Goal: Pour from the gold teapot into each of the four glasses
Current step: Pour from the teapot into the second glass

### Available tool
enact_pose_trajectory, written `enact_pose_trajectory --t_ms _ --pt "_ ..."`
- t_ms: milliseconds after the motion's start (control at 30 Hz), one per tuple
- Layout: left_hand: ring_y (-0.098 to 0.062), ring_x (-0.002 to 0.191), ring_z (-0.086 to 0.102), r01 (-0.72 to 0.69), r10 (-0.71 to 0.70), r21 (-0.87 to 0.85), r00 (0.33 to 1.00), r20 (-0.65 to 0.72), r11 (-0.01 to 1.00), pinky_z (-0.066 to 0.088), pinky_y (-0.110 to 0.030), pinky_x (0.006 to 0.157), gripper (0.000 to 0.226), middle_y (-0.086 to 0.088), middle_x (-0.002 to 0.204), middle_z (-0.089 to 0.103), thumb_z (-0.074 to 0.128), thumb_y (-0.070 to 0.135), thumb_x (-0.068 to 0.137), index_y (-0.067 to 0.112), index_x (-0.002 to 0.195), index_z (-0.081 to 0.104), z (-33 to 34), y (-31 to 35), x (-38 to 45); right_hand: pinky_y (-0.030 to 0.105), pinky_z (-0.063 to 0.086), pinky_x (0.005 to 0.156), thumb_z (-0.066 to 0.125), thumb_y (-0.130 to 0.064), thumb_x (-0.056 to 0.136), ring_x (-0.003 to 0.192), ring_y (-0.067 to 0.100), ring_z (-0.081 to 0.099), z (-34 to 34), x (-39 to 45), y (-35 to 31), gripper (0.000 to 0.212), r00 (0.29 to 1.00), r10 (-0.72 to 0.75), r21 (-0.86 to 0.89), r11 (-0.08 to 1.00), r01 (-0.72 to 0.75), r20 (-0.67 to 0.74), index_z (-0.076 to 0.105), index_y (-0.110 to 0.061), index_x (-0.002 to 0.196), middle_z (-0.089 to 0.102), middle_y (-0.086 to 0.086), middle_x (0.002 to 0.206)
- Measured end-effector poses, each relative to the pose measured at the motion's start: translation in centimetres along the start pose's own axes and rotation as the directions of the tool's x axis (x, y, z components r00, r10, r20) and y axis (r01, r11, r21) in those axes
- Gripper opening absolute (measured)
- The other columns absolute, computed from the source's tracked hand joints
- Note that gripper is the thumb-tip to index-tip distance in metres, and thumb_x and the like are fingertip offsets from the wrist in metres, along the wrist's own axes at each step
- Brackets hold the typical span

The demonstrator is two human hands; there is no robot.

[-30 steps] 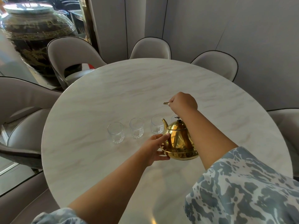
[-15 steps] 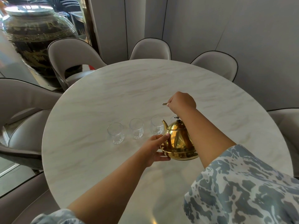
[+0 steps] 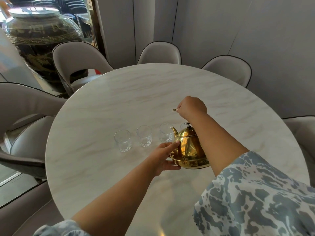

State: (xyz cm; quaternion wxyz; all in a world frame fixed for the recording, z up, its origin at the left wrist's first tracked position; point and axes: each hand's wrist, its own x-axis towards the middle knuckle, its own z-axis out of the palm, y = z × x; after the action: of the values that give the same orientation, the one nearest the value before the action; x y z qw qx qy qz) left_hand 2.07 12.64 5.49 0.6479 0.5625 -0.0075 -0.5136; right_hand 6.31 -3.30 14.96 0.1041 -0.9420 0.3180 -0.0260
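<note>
A gold teapot (image 3: 188, 149) stands on the round marble table (image 3: 119, 92), its spout toward the glasses. My right hand (image 3: 191, 107) is closed around the raised handle above the pot; the handle's gold end sticks out to the left of my fist. My left hand (image 3: 164, 155) rests flat against the pot's left side and base. Three clear glasses stand in a row left of the pot: left glass (image 3: 123, 140), middle glass (image 3: 144, 135), third glass (image 3: 165, 132) just behind the spout. A fourth glass (image 3: 183, 125) shows only as a rim behind the lid.
Grey upholstered chairs ring the table: far left (image 3: 75, 60), far middle (image 3: 159, 52), far right (image 3: 228, 68), near left (image 3: 22, 106). A large dark jar (image 3: 39, 40) stands behind the left chairs. Grey wall panels rise behind.
Barely anything differs. Both hands stay on the teapot, and the pot stands in the same spot by the third glass.
</note>
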Motion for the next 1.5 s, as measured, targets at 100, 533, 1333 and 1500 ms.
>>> enact_pose_trajectory --t_ms 100,533,1333,1500 --pt "-0.041 0.097 0.068 -0.002 0.002 0.004 1.000 0.008 1.000 0.056 -0.054 0.091 0.027 -0.020 0.112 0.058 0.067 0.037 0.089 0.018 0.106 0.058 0.0 0.0 -0.2 0.027 0.045 0.062 0.062 -0.019 0.091 0.080 0.024 0.058 0.0 0.0 -0.1 0.023 1.000 -0.002 -0.012 1.000 0.002 0.005 0.074 -0.016 0.110 0.072 0.007 0.103" --pt "-0.038 0.093 0.069 0.009 -0.009 0.004 1.000 0.007 1.000 0.056 -0.052 0.090 0.029 -0.019 0.115 0.056 0.067 0.039 0.088 0.019 0.108 0.058 0.0 0.0 -0.4 0.026 0.043 0.063 0.062 -0.017 0.091 0.078 0.025 0.056 0.0 0.0 -0.2 0.023 1.000 -0.008 0.003 1.000 0.008 0.026 0.075 -0.016 0.109 0.072 0.007 0.102" --pt "-0.035 0.101 0.067 -0.005 0.007 0.041 0.999 -0.045 0.999 0.058 -0.050 0.086 0.061 -0.016 0.123 0.055 0.074 0.035 0.083 0.015 0.135 0.047 -0.7 -1.0 0.2 0.027 0.045 0.061 0.059 -0.019 0.095 0.087 0.026 0.068 0.7 -3.1 1.2 0.023 0.997 -0.011 0.130 0.991 0.022 -0.080 0.075 -0.017 0.112 0.075 0.006 0.098" --pt "-0.036 0.112 0.062 -0.011 0.013 0.028 0.997 -0.082 1.000 0.054 -0.054 0.094 0.067 -0.012 0.122 0.057 0.077 0.033 0.081 0.019 0.139 0.045 -1.2 -1.5 0.2 0.027 0.050 0.063 0.058 -0.024 0.098 0.084 0.025 0.070 1.2 -5.2 1.6 0.024 0.988 -0.019 0.234 0.971 0.055 -0.154 0.073 -0.018 0.115 0.075 0.006 0.097"
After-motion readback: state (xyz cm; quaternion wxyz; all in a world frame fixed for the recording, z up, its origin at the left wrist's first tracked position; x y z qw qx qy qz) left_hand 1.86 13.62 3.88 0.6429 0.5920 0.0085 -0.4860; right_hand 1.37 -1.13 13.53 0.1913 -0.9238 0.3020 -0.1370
